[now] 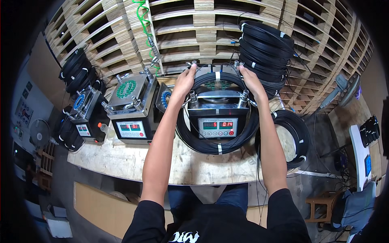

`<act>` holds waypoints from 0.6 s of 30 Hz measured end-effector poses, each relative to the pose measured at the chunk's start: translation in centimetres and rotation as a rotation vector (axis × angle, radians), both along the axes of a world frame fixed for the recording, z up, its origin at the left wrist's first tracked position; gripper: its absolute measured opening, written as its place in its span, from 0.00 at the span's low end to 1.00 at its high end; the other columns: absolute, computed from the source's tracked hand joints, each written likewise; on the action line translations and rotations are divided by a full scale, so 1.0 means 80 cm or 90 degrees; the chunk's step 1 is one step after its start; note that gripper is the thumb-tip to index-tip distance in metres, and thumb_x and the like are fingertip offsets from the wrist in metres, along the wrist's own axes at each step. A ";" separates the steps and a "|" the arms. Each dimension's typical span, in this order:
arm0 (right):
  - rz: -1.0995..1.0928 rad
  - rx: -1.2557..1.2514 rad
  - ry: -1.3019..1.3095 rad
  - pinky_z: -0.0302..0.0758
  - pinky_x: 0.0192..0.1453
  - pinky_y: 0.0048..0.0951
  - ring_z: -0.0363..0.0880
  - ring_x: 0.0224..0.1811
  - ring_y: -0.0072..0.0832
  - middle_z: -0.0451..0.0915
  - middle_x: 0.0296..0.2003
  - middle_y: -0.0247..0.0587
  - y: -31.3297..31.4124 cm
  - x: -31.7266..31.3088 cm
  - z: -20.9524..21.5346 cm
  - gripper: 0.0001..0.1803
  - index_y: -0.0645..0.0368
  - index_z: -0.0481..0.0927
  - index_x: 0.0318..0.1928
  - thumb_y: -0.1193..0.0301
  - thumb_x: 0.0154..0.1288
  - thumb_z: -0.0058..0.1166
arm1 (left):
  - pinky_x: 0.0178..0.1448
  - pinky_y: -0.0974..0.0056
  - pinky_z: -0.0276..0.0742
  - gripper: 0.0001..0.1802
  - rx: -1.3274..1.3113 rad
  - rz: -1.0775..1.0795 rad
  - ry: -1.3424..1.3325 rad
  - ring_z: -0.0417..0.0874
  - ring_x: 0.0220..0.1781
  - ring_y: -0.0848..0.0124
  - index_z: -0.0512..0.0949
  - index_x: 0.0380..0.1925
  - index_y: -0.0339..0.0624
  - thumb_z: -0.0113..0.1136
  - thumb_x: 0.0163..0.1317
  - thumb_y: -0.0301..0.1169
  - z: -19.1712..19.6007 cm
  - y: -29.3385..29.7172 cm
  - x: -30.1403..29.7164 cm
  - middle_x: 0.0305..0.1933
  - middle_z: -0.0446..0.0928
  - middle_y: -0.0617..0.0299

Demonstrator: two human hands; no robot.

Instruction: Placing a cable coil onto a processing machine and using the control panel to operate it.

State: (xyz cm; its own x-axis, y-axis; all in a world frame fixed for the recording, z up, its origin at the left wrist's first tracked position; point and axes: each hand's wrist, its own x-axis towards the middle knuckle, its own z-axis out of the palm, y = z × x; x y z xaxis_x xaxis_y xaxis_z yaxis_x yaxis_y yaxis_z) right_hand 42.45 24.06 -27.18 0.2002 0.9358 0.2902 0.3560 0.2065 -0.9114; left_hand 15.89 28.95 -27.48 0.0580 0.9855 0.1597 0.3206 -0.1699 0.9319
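Only the head cam here: the black cable coil [243, 143] is smooth, thin strands bundled into a fat ring with white ties, looped around the polishing machine [219, 113], a dark box with a shiny metal top and red digits, on the scuffed, pale worktable [182, 166]. Left hand [185, 82] and right hand [252, 83] are up at its rear corners, thumbs against the metal clamp knobs; the other fingers are mostly hidden, so can't tell how tightly they're closed. Coil strands cover part of the machine's top, and the greenish bits inside are hard to make out. The right forearm blocks some of the spare coil [302, 141]. Also around: a second machine [131, 109], a springy green hose [142, 18], stacked black coils [265, 52] and rough slatted wooden pallets [204, 38].
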 end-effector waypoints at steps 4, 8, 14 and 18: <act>0.011 0.033 0.024 0.71 0.60 0.29 0.79 0.50 0.32 0.85 0.48 0.48 0.002 0.000 -0.006 0.30 0.70 0.80 0.57 0.52 0.80 0.43 | 0.65 0.58 0.70 0.44 0.024 0.001 0.010 0.81 0.59 0.52 0.79 0.57 0.28 0.47 0.70 0.64 0.001 0.000 0.000 0.53 0.82 0.39; -0.002 0.036 0.015 0.71 0.62 0.29 0.80 0.54 0.34 0.84 0.51 0.51 0.007 0.003 -0.009 0.30 0.70 0.79 0.59 0.52 0.80 0.44 | 0.65 0.58 0.70 0.44 0.028 -0.003 0.003 0.82 0.59 0.52 0.78 0.57 0.28 0.47 0.70 0.64 0.002 -0.002 0.004 0.53 0.82 0.38; -0.030 -0.009 -0.053 0.71 0.62 0.32 0.81 0.54 0.39 0.85 0.50 0.56 -0.003 -0.002 0.003 0.33 0.70 0.79 0.57 0.48 0.79 0.42 | 0.63 0.58 0.72 0.42 0.022 -0.021 0.019 0.83 0.56 0.54 0.81 0.54 0.30 0.47 0.70 0.64 0.003 -0.001 0.000 0.48 0.84 0.39; -0.040 -0.010 -0.059 0.71 0.61 0.33 0.81 0.52 0.39 0.85 0.48 0.56 -0.007 -0.006 0.008 0.32 0.69 0.80 0.56 0.49 0.79 0.41 | 0.62 0.58 0.72 0.42 0.013 -0.001 0.023 0.83 0.55 0.54 0.82 0.53 0.30 0.46 0.71 0.64 0.002 -0.002 -0.001 0.46 0.84 0.39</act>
